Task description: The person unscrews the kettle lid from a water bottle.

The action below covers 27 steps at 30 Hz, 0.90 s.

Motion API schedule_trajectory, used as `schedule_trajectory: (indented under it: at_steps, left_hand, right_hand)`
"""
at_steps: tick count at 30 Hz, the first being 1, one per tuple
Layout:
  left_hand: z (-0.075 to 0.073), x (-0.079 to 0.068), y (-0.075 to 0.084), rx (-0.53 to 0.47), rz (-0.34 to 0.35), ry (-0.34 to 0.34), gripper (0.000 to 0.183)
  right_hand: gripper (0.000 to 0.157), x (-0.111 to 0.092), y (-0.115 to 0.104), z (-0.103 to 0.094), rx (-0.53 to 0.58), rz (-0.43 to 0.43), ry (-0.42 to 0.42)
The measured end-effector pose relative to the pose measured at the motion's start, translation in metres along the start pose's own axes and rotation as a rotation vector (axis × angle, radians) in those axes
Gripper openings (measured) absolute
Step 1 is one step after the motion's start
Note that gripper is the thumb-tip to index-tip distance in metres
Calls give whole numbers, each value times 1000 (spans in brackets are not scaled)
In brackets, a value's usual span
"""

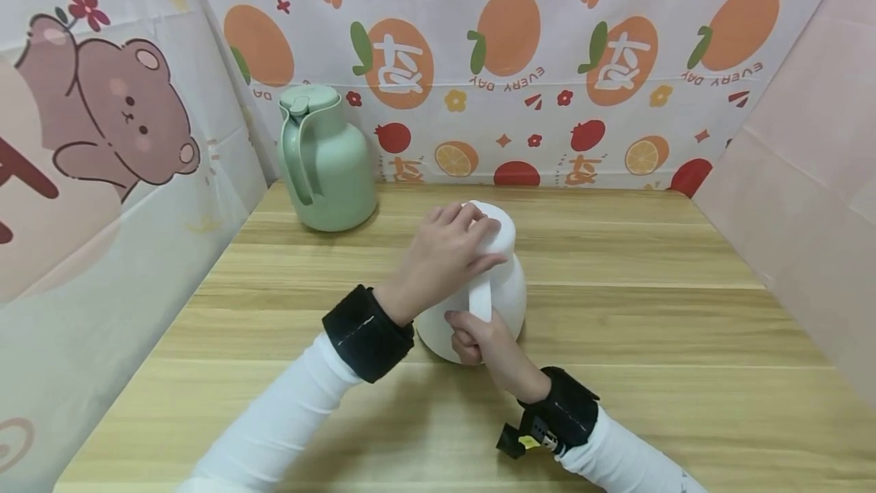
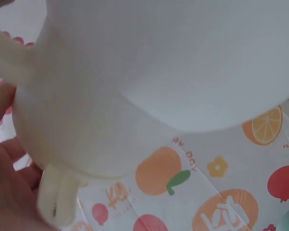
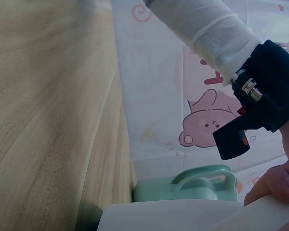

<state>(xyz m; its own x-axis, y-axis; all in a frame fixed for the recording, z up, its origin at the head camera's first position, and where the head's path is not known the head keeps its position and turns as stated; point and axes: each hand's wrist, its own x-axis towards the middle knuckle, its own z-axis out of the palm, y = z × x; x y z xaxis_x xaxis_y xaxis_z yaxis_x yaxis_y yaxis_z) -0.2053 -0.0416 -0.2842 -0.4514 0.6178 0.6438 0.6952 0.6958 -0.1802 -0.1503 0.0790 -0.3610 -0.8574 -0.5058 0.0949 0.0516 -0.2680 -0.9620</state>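
In the head view a white thermos jug (image 1: 512,299) stands on the wooden table, its handle toward the person. My left hand (image 1: 445,246) is at the top, its fingers bent over the lid and its thumb stretched across the upper end of the handle. Lower down, my right hand (image 1: 491,345) grips the bottom part of the handle. The left wrist view shows the pale jug (image 2: 135,86) close up, with left-hand fingers (image 2: 26,175) beside a small lever (image 2: 60,197) at the lid. Right-hand fingers (image 3: 277,183) wrap the handle in the right wrist view.
A green thermos jug (image 1: 338,173) stands at the back left of the table (image 1: 650,287), its lid on. Fruit-printed cloth (image 1: 506,120) hangs behind the table's far edge. A bear-printed cloth (image 1: 123,120) borders the left side, and a plain pinkish cloth (image 1: 807,151) the right.
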Motion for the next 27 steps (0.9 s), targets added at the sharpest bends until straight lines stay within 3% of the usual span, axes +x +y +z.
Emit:
schedule_trajectory:
  at_steps: [4, 7, 13, 16, 21, 27]
  left_hand:
    - [2, 0, 4, 64, -9, 15, 38]
    - [-2, 0, 3, 52, -7, -18, 40]
    - [-22, -6, -14, -242, -13, -183, 39]
    - [-26, -10, -23, -341, -21, -209, 34]
    - [-24, -14, -26, -362, -13, -155, 28]
    - [-16, -14, -17, -255, -1, -39, 28]
  right_hand:
    - [41, 1, 1, 0, 12, -7, 5]
    - [41, 1, 1, 1, 14, -4, 7]
    - [43, 0, 1, 1, -23, -1, -7]
    - [43, -1, 1, 1, -43, -10, -9]
    - [43, 0, 1, 0, -40, -8, -7]
    - [43, 0, 0, -1, -50, -24, -9]
